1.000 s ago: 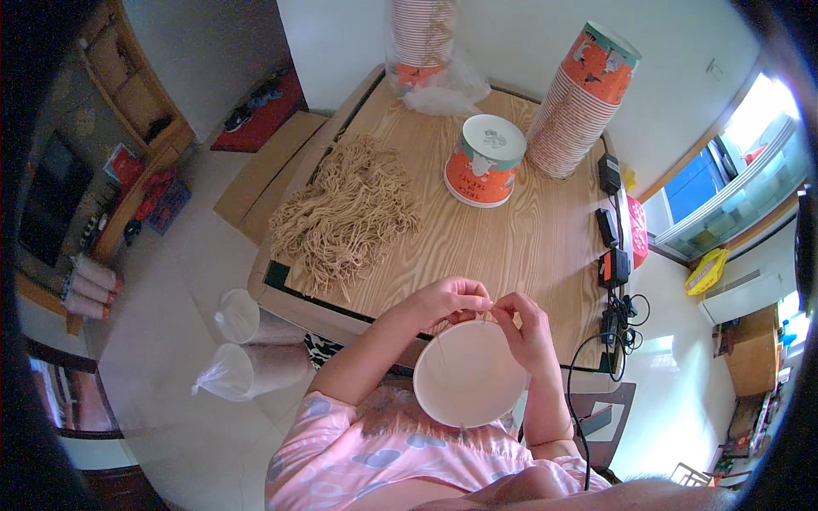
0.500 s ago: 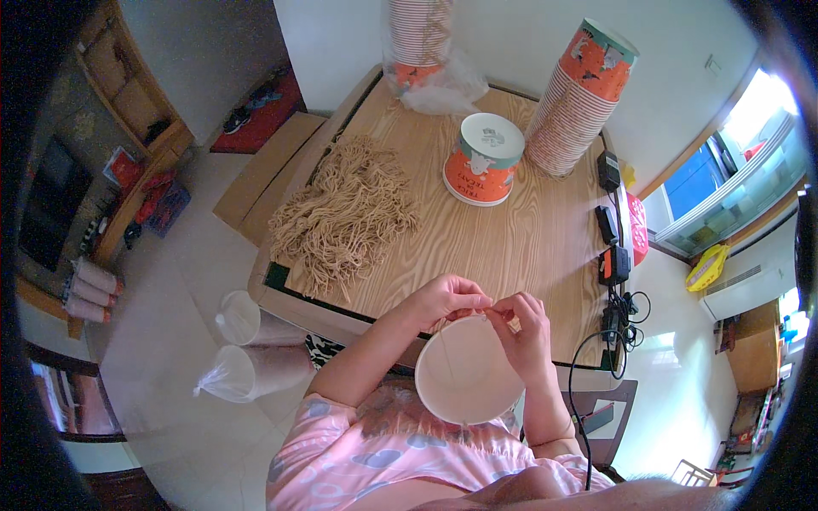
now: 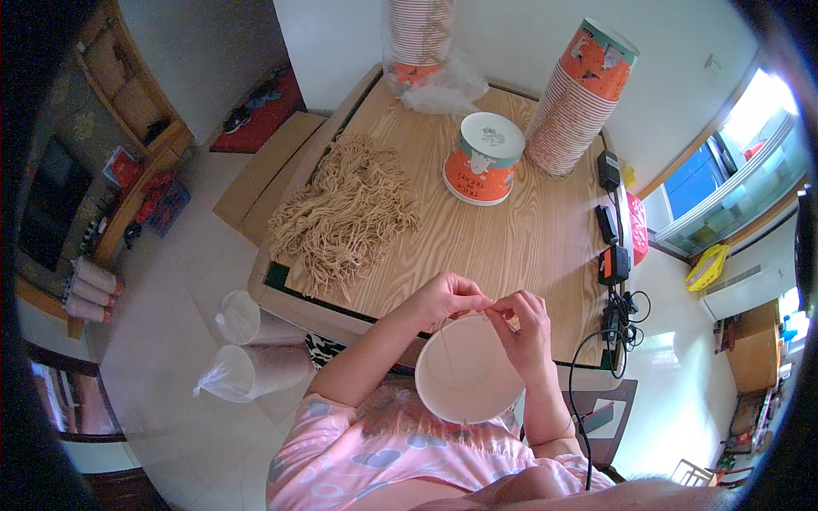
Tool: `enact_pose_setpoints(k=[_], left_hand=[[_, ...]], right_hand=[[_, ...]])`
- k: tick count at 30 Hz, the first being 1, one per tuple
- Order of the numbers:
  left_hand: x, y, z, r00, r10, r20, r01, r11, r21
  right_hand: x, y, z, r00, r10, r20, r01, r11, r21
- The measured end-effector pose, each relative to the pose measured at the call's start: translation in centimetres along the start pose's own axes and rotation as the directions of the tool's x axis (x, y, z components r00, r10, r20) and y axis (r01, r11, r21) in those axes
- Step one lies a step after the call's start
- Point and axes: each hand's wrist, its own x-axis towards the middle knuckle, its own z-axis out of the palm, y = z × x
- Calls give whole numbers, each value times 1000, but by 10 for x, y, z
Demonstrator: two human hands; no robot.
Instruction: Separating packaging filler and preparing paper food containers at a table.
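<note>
The left hand (image 3: pixel 452 296) and right hand (image 3: pixel 522 322) pinch a thin pale cord (image 3: pixel 447 345) at the rim of a round white-lined paper bucket (image 3: pixel 473 383), held before a pink patterned top (image 3: pixel 375 434)
Each grip looks clamped on the cord, apparently not yet secured; more tan twisted cords (image 3: pixel 345 213) lie heaped on the wood-grained bench (image 3: pixel 477 247), beside an upturned orange-and-green bucket (image 3: pixel 482 170)

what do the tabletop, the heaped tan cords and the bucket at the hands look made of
Tabletop: wood or wood-look laminate, smooth, with wavy grain. Cords: paper or textile fibre, unclear which; matte, thin, kinked strands. Bucket: probably paperboard, maybe coated; its inside is pale, smooth and plain.
</note>
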Motion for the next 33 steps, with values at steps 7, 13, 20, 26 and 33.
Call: enact_pose_setpoints(k=[7,13,20,26,33], left_hand=[[0,-2,-4,999,-28,29,28,999,-15],[3,0,-9,993,-57,107,60,998,-21],[14,-17,-15,987,-90,134,107,986,-129],[17,-24,-15,983,-133,124,149,980,-134],[11,-19,-7,992,-98,84,113,975,-193]], right_hand=[[3,3,-1,1000,-12,-3,12,999,41],[4,10,-2,998,-47,29,45,995,85],[11,34,0,970,50,237,-160,867,473],[10,46,6,954,44,298,-206,818,537],[9,39,4,957,101,272,-233,826,514]])
